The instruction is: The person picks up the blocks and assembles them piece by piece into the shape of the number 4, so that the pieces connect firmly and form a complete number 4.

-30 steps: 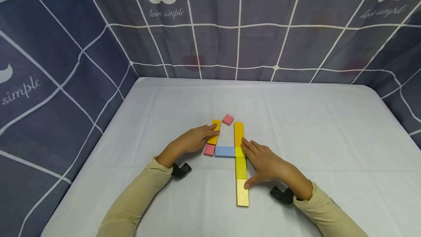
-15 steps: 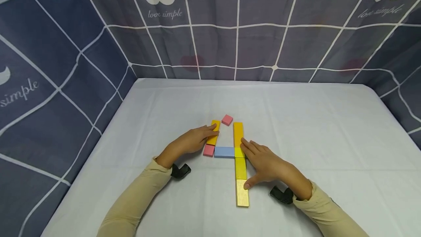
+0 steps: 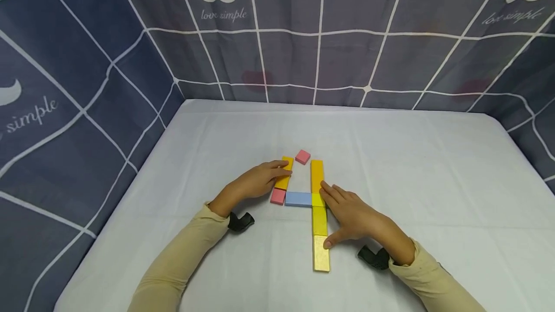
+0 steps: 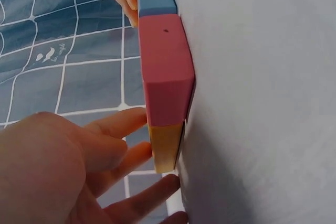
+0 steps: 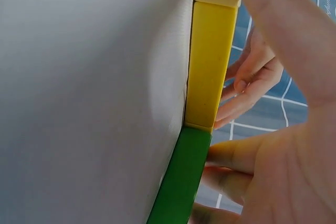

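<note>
My left hand (image 3: pixel 257 181) rests its extended fingers on an orange-yellow block (image 3: pixel 284 181). A pink block (image 3: pixel 278 196) adjoins that block's near end, and a blue block (image 3: pixel 298 199) bridges from it to a straight row on the right. My right hand (image 3: pixel 353 215) spreads along this row, fingers at an orange block (image 3: pixel 317 175) and a small yellow block (image 3: pixel 318 200), thumb on a pale gold block (image 3: pixel 321 254). Between lies a longer yellow block (image 3: pixel 319 220). A green block face (image 5: pixel 181 177) shows beside the fingers in the right wrist view.
A separate pink block (image 3: pixel 303 157) lies turned at an angle between the far ends of the two sides. White cloth covers the table (image 3: pixel 412 158). Dark grid-patterned curtains (image 3: pixel 347 61) stand behind it and at the sides.
</note>
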### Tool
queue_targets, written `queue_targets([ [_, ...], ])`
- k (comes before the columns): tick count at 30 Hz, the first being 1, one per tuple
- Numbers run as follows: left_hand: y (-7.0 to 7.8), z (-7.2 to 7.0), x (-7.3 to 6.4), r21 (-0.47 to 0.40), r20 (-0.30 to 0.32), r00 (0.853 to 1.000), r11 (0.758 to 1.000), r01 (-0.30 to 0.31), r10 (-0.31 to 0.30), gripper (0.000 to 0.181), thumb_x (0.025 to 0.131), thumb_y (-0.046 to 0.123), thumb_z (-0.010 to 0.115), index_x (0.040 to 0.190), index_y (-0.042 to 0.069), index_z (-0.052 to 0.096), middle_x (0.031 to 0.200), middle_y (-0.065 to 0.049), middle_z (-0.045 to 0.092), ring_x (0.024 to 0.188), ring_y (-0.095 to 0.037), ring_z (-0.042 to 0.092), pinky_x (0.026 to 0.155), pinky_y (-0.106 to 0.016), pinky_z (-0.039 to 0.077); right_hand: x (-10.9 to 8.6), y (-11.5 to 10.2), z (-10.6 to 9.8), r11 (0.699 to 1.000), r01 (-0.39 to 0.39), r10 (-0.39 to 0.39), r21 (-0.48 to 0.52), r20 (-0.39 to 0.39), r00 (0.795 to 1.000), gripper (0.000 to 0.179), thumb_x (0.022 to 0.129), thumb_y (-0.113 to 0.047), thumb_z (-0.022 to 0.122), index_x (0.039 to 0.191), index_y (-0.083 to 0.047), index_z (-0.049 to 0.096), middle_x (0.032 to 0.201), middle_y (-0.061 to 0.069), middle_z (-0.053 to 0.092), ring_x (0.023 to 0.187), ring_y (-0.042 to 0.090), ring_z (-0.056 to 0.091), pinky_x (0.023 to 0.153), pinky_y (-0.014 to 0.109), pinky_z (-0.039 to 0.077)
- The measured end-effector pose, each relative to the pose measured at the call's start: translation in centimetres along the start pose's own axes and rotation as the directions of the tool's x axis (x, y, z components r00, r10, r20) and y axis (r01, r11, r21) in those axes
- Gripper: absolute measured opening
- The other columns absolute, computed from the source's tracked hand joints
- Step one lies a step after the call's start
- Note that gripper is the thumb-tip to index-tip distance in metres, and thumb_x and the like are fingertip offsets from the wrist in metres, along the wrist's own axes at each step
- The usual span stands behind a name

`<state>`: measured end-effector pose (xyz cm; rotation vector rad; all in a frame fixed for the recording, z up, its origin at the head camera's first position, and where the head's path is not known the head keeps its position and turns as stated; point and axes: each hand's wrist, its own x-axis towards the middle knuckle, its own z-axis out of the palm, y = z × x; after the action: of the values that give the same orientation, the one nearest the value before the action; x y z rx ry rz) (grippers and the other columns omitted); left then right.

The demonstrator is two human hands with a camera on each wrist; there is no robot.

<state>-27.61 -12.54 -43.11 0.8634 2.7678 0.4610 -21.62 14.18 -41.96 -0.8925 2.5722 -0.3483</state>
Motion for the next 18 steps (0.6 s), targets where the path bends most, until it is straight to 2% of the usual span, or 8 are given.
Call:
queue_targets([
  [9, 0.18, -0.18, 0.34, 0.015, -0.002, 1.0, 1.0, -0.018, 0.018, 0.034, 0.099, 0.013, 0.047, 0.131, 0.012, 0.057, 0.146, -0.009, 0.045, 0.138, -0.026, 0.038, 0.112, -0.04, 0.034, -0.15, 0.22, 0.24, 1.0, -0.012, 0.012, 0.018, -0.006, 1.0, 0.117, 0.065, -0.056, 0.078, 0.148, 0.003, 0.022, 0.158, 0.019, 0.012, 0.142, 0.044, 0.018, 0.111, 0.06, 0.021],
  [18, 0.02, -0.16, 0.21, 0.055, -0.05, 0.997, 0.997, -0.062, 0.065, 0.032, 0.098, 0.015, 0.049, 0.129, 0.013, 0.06, 0.142, -0.009, 0.05, 0.13, -0.029, 0.046, 0.109, -0.042, 0.037, -0.07, 0.31, 0.32, 0.999, -0.018, 0.018, 0.031, 0.01, 1.0, 0.118, 0.065, -0.058, 0.077, 0.148, 0.002, 0.021, 0.159, 0.019, 0.011, 0.143, 0.044, 0.017, 0.112, 0.06, 0.019],
])
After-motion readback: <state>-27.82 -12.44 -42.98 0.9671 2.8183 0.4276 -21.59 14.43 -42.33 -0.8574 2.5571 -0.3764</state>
